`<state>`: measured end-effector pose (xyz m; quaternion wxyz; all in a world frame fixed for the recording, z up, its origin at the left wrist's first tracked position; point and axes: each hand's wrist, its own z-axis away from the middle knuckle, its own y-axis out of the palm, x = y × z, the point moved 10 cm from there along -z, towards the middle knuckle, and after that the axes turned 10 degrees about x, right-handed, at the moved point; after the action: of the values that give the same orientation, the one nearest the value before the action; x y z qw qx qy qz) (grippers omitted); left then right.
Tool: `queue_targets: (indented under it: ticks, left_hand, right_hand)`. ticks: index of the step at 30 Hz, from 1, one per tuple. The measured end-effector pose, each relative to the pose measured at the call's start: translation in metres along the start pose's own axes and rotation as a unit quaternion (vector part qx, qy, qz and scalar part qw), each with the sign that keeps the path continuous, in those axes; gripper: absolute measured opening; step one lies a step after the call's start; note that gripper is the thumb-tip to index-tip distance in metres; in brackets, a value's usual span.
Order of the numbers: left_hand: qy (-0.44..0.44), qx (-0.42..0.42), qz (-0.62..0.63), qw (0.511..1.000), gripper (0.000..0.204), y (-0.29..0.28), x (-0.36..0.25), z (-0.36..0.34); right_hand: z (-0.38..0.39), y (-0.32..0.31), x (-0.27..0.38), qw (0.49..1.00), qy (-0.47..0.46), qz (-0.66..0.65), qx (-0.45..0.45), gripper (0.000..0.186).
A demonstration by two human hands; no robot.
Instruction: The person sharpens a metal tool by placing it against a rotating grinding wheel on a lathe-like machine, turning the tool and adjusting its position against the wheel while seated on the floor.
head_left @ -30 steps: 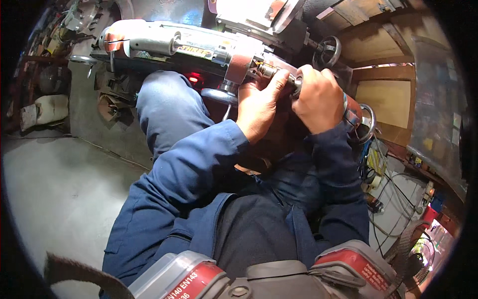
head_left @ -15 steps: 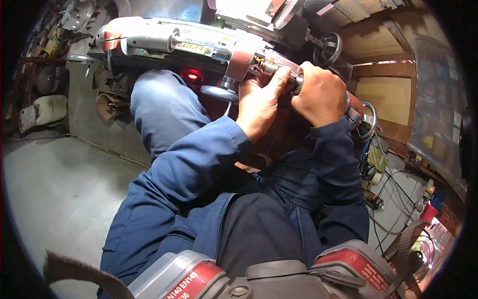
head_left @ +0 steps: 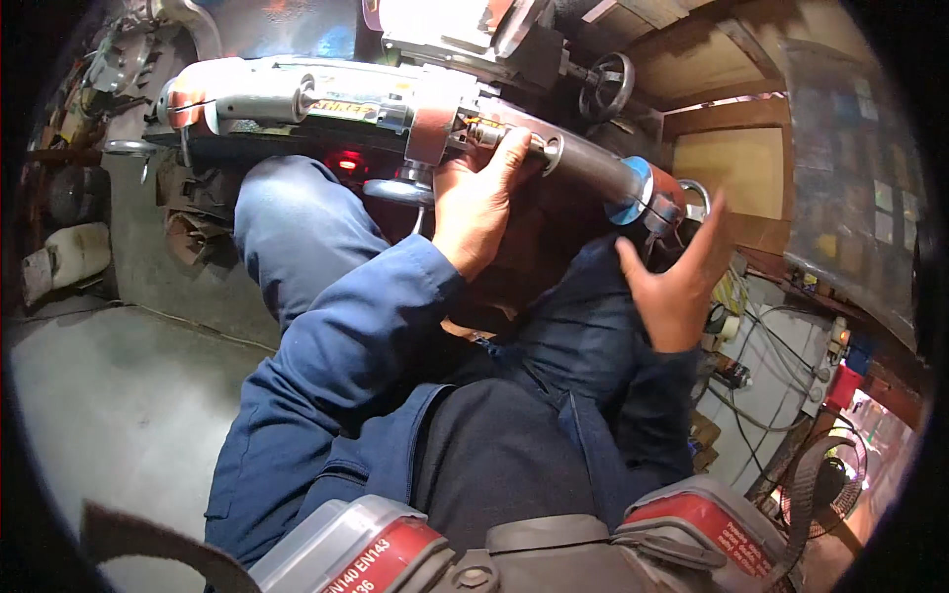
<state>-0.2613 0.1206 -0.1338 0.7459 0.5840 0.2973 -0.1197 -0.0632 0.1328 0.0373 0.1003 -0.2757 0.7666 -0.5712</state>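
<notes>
My left hand (head_left: 476,203) is at the middle of a long machine, its thumb pressed on a small shiny metal cylinder (head_left: 488,134) and the other fingers hidden behind or under it. To the right of that cylinder runs a dark metal tube (head_left: 598,170), which ends at a blue ring (head_left: 629,191) and a red casting (head_left: 664,203). My right hand (head_left: 680,287) hangs off the machine, below the red casting, with thumb and fingers spread and nothing in it. A reddish-brown block (head_left: 429,135) carries a metal handwheel (head_left: 399,190) just left of my left hand.
A pale curved arm (head_left: 257,89) extends along the machine's left part. Another handwheel (head_left: 606,87) stands at the back. A red light (head_left: 348,161) glows by my knee. Cables (head_left: 781,366) hang at the right near a wooden panel (head_left: 732,183). A respirator (head_left: 554,553) shows at the lower edge.
My right hand has let go of the tube beside the metal cylinder and moved down and right, its fingers now spread. My left hand stays on the cylinder. The whole view has shifted slightly.
</notes>
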Motion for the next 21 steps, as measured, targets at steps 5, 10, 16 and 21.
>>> queue_targets:
  ticks: [5,10,16,21]
  left_hand:
    - [-0.015,0.0,0.015,1.0,0.018,0.006,0.001,0.002]
    - [-0.005,0.001,0.012,1.0,0.017,0.003,-0.003,0.001]
    - [-0.018,-0.005,-0.01,1.0,0.018,0.004,-0.006,0.004]
    - [-0.023,-0.005,-0.025,0.999,0.019,0.002,-0.005,0.004]
  right_hand:
    - [0.036,0.036,-0.048,0.949,-0.088,0.258,0.159,0.096]
    - [0.021,0.026,-0.01,0.984,-0.045,0.151,0.082,0.074]
    - [0.017,0.035,-0.01,0.954,-0.014,0.216,0.205,0.084]
    - [-0.022,-0.016,0.075,0.986,-0.117,0.049,0.105,0.083]
